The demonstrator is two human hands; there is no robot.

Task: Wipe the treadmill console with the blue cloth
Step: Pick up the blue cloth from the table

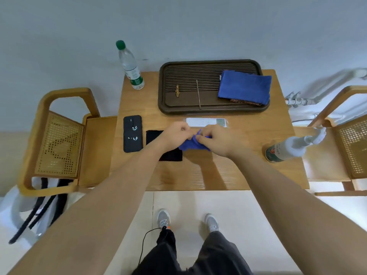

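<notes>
step in hand: readying the blue cloth [188, 146] at centre frame, over the tabletop [218, 171].
fingers [200, 137] of left hand [176, 133] and right hand [216, 140] are pinching it; next, presumably, pressing it flat onto the white panel [206, 122] just above.

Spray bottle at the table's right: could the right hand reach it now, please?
Probably yes: only bare table separates the right hand from the spray bottle, though it grips the blue cloth.

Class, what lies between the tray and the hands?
Head view: a white remote lies between the tray and the left hand and right hand holding the blue cloth.
</notes>
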